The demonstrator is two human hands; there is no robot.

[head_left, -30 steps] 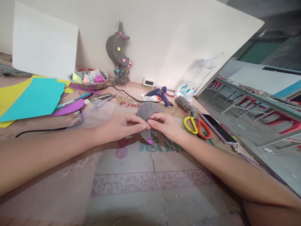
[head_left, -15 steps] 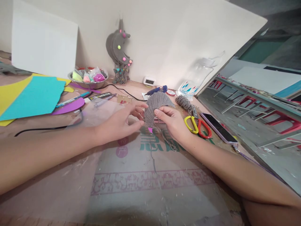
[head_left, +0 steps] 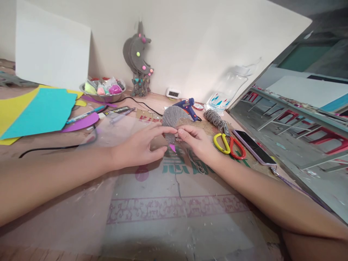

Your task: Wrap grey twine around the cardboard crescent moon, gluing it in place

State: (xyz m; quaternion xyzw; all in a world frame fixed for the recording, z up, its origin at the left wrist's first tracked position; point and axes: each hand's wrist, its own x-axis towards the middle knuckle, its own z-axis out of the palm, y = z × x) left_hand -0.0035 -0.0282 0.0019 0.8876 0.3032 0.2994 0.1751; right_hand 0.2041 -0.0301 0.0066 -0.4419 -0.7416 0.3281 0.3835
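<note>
A crescent shape wrapped in grey yarn [head_left: 172, 116], with a bare purple tip at its lower end, stands on edge at the middle of the table. My left hand [head_left: 138, 145] reaches to it from the left, index finger stretched along its inner edge and thumb below, pinching it. From the right my right hand [head_left: 196, 142] pinches the same piece, its fingers closed on the yarn beside the left fingertips. A loose strand of grey yarn trails on the table under my right wrist.
A blue glue gun [head_left: 187, 107], a grey yarn bundle [head_left: 213, 119], yellow and red scissors [head_left: 228, 144] and a phone [head_left: 254, 147] lie to the right. Coloured foam sheets [head_left: 38, 113], pens and a steel bowl [head_left: 101, 92] sit at left. A finished grey moon ornament [head_left: 138, 58] leans on the wall.
The yarn-wrapped crescent rose and tilted half a second ago, then came back down toward the table. My left fingers opened briefly and now close on its inner edge again.
</note>
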